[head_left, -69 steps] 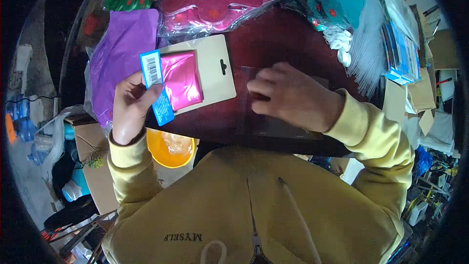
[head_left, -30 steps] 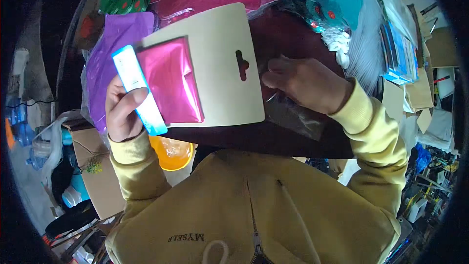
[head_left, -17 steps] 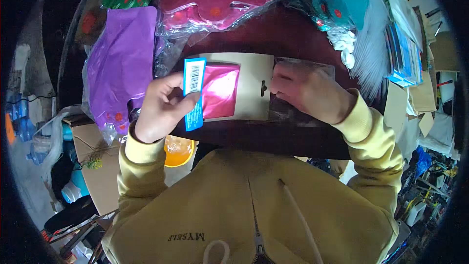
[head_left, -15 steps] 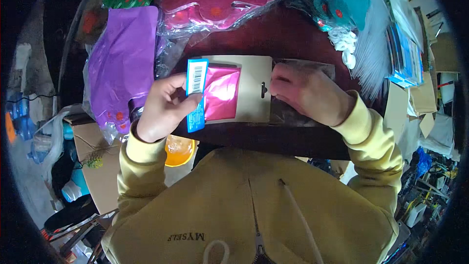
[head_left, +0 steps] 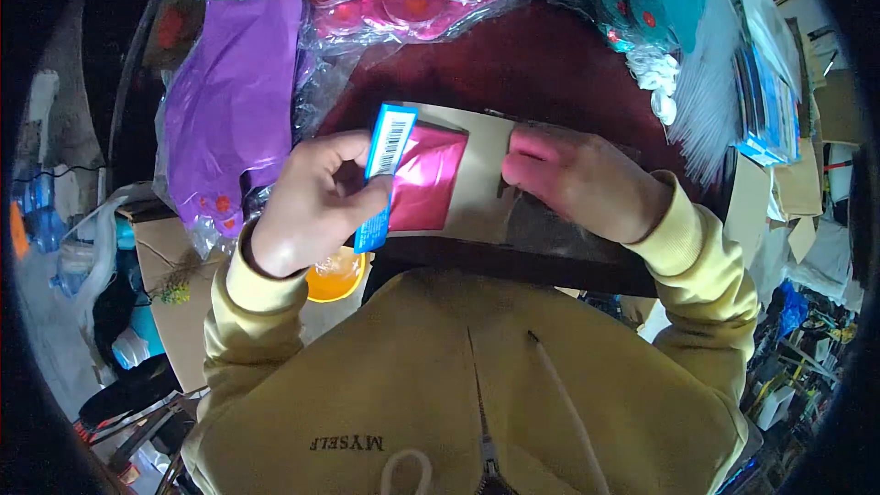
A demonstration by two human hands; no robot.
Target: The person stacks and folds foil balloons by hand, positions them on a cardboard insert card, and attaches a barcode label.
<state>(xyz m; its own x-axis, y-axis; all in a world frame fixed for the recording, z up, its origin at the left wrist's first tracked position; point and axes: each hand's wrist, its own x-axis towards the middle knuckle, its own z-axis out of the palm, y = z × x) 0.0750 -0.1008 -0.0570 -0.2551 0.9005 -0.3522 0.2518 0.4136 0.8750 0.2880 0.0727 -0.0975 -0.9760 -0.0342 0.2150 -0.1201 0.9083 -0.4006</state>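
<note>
Left hand pinches the blue end of the card; right hand overlaps the other, grip unclear.

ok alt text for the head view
A person's left hand pinches the blue barcoded strip of a beige cardboard card bearing a shiny pink folded packet, the right hand at the card's other end. Plastic-wrapped purple sheets lie on a dark red table.
</note>
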